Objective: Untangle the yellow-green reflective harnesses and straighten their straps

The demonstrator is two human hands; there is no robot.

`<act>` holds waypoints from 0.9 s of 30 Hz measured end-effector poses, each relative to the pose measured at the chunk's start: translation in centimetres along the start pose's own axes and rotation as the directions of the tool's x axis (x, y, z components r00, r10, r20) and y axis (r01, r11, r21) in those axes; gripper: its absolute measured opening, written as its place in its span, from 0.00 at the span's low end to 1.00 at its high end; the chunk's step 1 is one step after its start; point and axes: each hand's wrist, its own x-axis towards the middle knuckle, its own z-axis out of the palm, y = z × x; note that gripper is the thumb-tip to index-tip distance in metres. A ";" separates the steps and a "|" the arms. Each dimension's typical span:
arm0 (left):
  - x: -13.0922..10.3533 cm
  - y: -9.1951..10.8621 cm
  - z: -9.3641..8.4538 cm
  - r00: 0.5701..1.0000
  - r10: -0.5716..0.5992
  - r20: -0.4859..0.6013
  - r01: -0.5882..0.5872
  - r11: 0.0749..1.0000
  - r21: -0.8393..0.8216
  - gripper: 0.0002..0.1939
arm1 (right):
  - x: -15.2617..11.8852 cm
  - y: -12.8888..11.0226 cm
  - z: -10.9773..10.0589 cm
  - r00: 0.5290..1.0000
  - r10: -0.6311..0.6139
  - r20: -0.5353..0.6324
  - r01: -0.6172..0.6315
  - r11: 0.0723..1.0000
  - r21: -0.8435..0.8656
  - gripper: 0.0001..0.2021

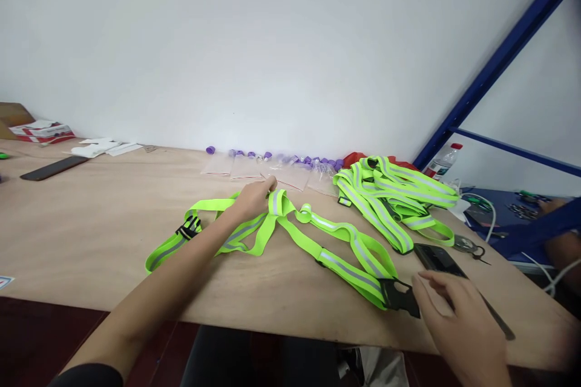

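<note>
A neon-yellow reflective strap (302,240) with a silver stripe lies in loops across the wooden table. My left hand (254,198) is closed on its middle, by a folded loop; the fingertips are partly hidden. At the strap's right end is a black plastic buckle (399,297), and a black slider (189,228) sits on the left loop. Close beside the buckle, my right hand (465,320) has its thumb and fingers apart, with nothing seen between them.
More reflective straps (390,193) are piled at the back right. Clear plastic bags (290,176) and small purple pieces (308,161) line the wall. A dark phone (438,258), a bottle (442,161) and a blue metal frame (499,57) are on the right.
</note>
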 end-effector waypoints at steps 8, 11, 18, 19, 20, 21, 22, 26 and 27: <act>-1.1 0.6 2.2 0.991 0.041 -0.126 -0.070 0.969 -0.235 0.09 | 8.3 -10.6 8.5 0.799 -0.376 0.469 0.149 0.880 0.451 0.09; -1.4 0.9 2.7 0.986 0.027 -0.164 -0.076 0.952 -0.298 0.09 | 9.9 -13.3 12.0 0.712 -0.508 0.484 0.172 0.796 0.581 0.24; -0.9 -0.3 1.7 0.985 -0.063 -0.163 -0.011 0.908 -0.418 0.09 | 12.1 -14.1 15.9 0.574 -0.562 0.596 0.151 0.787 0.598 0.09; -0.8 -0.5 1.4 0.986 -0.068 -0.153 -0.006 0.901 -0.434 0.10 | 12.3 -14.0 16.0 0.586 -0.553 0.593 0.150 0.792 0.592 0.07; -0.8 -0.6 1.3 0.988 -0.067 -0.140 -0.003 0.894 -0.447 0.11 | 12.4 -14.0 16.0 0.601 -0.543 0.586 0.141 0.794 0.591 0.06; -0.8 -0.7 1.1 0.990 -0.063 -0.125 -0.002 0.888 -0.459 0.12 | 12.4 -14.1 16.0 0.612 -0.536 0.582 0.117 0.788 0.604 0.08; -0.9 -0.7 1.1 0.992 -0.057 -0.112 -0.002 0.883 -0.469 0.13 | 12.4 -14.3 15.9 0.610 -0.535 0.584 0.071 0.771 0.633 0.13; -0.8 -0.8 1.4 0.991 -0.080 -0.106 0.019 0.876 -0.482 0.13 | 12.5 -15.5 15.8 0.486 -0.572 0.661 -0.271 0.620 0.736 0.29; -0.8 -0.9 1.5 0.989 -0.097 -0.114 0.031 0.876 -0.481 0.12 | 12.6 -15.6 15.9 0.454 -0.572 0.683 -0.337 0.599 0.726 0.29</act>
